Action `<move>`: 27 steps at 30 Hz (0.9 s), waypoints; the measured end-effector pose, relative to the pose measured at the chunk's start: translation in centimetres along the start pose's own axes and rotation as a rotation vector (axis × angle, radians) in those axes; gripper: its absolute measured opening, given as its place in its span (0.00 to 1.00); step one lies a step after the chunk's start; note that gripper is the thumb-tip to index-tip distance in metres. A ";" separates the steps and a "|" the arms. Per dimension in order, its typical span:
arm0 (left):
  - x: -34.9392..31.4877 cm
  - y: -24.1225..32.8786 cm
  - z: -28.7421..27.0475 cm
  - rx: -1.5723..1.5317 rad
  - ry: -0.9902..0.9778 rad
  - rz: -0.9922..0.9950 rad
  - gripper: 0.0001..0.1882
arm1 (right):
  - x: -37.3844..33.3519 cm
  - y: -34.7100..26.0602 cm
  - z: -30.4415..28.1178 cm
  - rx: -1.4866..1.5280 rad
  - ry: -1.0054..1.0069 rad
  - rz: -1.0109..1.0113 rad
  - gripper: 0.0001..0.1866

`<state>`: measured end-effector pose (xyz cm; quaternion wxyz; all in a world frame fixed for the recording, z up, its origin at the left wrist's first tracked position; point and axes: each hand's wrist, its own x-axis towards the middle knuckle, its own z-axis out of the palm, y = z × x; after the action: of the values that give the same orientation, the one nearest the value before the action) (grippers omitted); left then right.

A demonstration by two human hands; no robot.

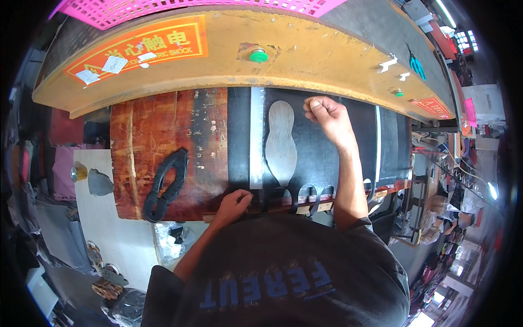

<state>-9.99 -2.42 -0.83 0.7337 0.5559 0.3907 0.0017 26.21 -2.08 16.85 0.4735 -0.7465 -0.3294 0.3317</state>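
A grey sole-shaped piece (280, 141) with a grain-like surface lies on the black sheet (321, 158) in the middle of the bench. Beyond its right side, over the far part of the sheet, my right hand (329, 117) is closed with thumb and fingers pressed together; whatever they hold is too small to make out. At the bench's front edge, my left hand (235, 203) is curled beside the sheet's near left corner, and its fingertips are partly hidden. A black sole-shaped ring (168, 185), open inside, rests on the red-brown board (207, 141) at the left.
A yellow machine beam (316, 54) with a green button (259, 55) spans the far side of the bench. A pink basket (218, 6) sits above it. Pale strips (256, 136) cross the sheet, and black loops (313, 199) hang at the front edge. Teal-handled scissors (417, 66) lie at far right.
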 end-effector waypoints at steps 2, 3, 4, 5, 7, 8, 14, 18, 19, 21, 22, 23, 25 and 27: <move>0.9 0.1 -0.2 -0.022 -0.005 0.020 0.16 | -0.8 1.3 -0.7 0.009 -0.024 -0.008 0.16; 1.4 0.3 -0.3 -0.029 -0.003 0.021 0.16 | -1.1 2.1 -1.0 0.025 -0.039 -0.032 0.15; 1.9 0.7 -0.6 0.004 0.024 0.039 0.15 | -1.5 2.9 -1.3 0.035 -0.039 -0.026 0.14; 2.4 1.3 -0.8 0.038 0.050 0.064 0.15 | -1.9 3.8 -1.5 0.042 -0.038 -0.026 0.15; 3.9 2.8 -1.5 0.211 0.133 0.247 0.13 | -2.2 5.4 -1.9 0.061 -0.023 -0.006 0.13; 4.5 3.6 -2.0 0.349 0.194 0.400 0.13 | -2.2 6.1 -1.9 0.097 -0.025 0.001 0.13; 8.7 7.9 -2.7 0.696 0.369 0.586 0.09 | 1.2 4.4 1.8 0.240 -0.195 0.032 0.16; 12.0 9.9 -3.0 0.761 0.491 0.785 0.07 | 6.5 -1.1 8.8 0.308 -0.323 -0.026 0.19; 12.8 10.4 -3.2 0.759 0.534 0.791 0.06 | 8.2 -2.3 10.6 0.380 -0.347 -0.079 0.19; 14.9 11.5 -3.7 0.810 0.588 0.812 0.05 | 9.6 -3.0 12.8 0.336 -0.305 -0.077 0.19; 15.8 12.1 -3.9 0.803 0.604 0.820 0.05 | 10.0 -2.7 13.2 0.350 -0.261 -0.121 0.19; 16.6 12.8 -4.1 0.794 0.634 0.837 0.04 | 9.3 -1.7 13.1 0.430 -0.249 -0.164 0.18; 17.9 13.9 -4.5 0.838 0.675 0.825 0.03 | 7.9 1.2 11.8 0.341 -0.154 -0.204 0.18; 18.8 14.9 -4.8 0.793 0.689 0.857 0.03 | 6.5 4.8 8.7 0.062 0.022 -0.266 0.16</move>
<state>6.74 15.43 0.22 0.2425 0.8564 0.3185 0.3259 23.72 5.77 8.31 0.5396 -0.6850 -0.4098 0.2678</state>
